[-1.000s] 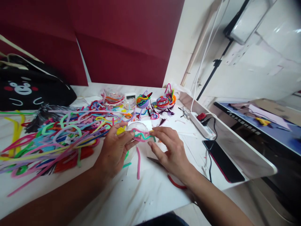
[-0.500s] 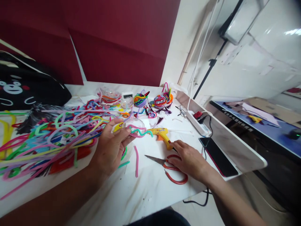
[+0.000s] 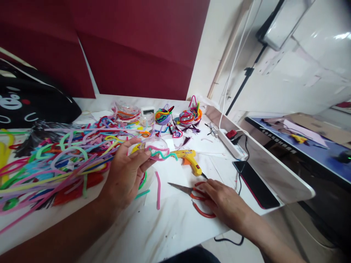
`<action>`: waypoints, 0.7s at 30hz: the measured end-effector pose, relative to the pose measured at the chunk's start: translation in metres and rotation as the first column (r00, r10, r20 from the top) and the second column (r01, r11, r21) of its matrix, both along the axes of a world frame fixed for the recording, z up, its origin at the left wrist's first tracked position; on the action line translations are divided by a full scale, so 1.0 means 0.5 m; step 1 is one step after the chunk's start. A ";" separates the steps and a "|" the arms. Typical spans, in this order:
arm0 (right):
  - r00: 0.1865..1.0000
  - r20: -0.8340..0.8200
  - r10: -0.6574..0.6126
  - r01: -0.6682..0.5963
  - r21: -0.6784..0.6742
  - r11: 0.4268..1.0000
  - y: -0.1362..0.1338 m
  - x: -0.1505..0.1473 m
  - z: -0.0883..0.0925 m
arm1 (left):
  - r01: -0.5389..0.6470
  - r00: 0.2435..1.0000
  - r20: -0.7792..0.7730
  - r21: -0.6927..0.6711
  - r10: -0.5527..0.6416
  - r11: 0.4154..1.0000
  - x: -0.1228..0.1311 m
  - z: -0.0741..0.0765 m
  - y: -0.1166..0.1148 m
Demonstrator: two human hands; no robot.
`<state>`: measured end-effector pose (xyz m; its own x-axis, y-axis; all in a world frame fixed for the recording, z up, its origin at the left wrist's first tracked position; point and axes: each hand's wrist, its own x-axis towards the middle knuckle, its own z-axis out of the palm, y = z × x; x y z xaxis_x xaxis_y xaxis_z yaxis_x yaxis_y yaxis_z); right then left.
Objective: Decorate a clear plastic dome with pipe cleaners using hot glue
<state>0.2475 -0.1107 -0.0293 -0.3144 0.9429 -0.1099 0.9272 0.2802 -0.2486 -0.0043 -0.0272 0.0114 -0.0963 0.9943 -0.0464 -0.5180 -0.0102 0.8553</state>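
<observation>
My left hand [image 3: 124,170] pinches a clear plastic ball [image 3: 155,143] trimmed with wavy pink and teal pipe cleaners; one teal end sticks out to the right. Orange-handled scissors [image 3: 189,190] lie on the table, blades pointing left. Over their handles is my right hand [image 3: 226,202], its fingers curled onto the loops and partly hiding them. Just beyond it rests a yellow hot glue gun [image 3: 193,163], its nozzle end behind the ball. A cut pink pipe cleaner piece [image 3: 158,190] and a short teal piece [image 3: 142,194] lie between my hands.
A heap of colourful pipe cleaners [image 3: 68,160] spreads over the left side. Decorated balls [image 3: 187,118] stand at the back. On the right are a power strip [image 3: 231,144], a phone [image 3: 256,184] and the table's raised edge [image 3: 274,164]. A black bag [image 3: 33,98] sits back left.
My right hand has moved from the glue gun's handle end down toward me, onto the scissors' handles. My left hand still holds the ball in nearly the same place.
</observation>
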 end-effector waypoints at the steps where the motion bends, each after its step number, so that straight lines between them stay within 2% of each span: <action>1: 1.000 -0.006 0.030 -0.030 0.027 0.999 0.000 0.001 -0.008 | 0.001 1.000 0.001 0.004 -0.001 1.000 0.000 0.000 -0.001; 4: 0.997 -0.005 0.075 -0.074 0.078 0.994 0.002 -0.003 -0.023 | 0.003 1.000 0.001 0.005 -0.003 1.000 -0.001 -0.001 -0.001; 7: 0.997 -0.031 0.065 -0.060 0.123 0.991 0.001 -0.008 -0.026 | -0.003 1.000 -0.011 0.001 0.003 1.000 -0.003 -0.001 0.000; 13: 0.991 -0.130 0.039 -0.025 0.111 0.994 0.010 -0.008 -0.002 | -0.007 1.000 -0.015 -0.001 0.007 1.000 -0.003 -0.002 0.002; 15: 0.991 -0.127 -0.036 0.052 0.125 0.991 0.031 -0.008 0.007 | -0.004 1.000 -0.022 0.001 0.004 1.000 -0.003 -0.002 0.002; 17: 0.982 -0.089 -0.168 0.181 0.176 0.967 0.062 -0.009 0.010 | 0.002 1.000 -0.022 0.002 -0.002 1.000 -0.002 -0.001 0.002; 19: 0.966 -0.036 -0.255 0.258 0.126 0.958 0.097 -0.013 0.006 | 0.003 1.000 -0.016 0.002 -0.003 1.000 -0.001 0.000 0.001; 21: 0.959 -0.002 -0.282 0.282 0.061 0.958 0.129 -0.019 0.000 | 0.001 1.000 -0.006 0.002 -0.001 1.000 0.000 0.002 0.000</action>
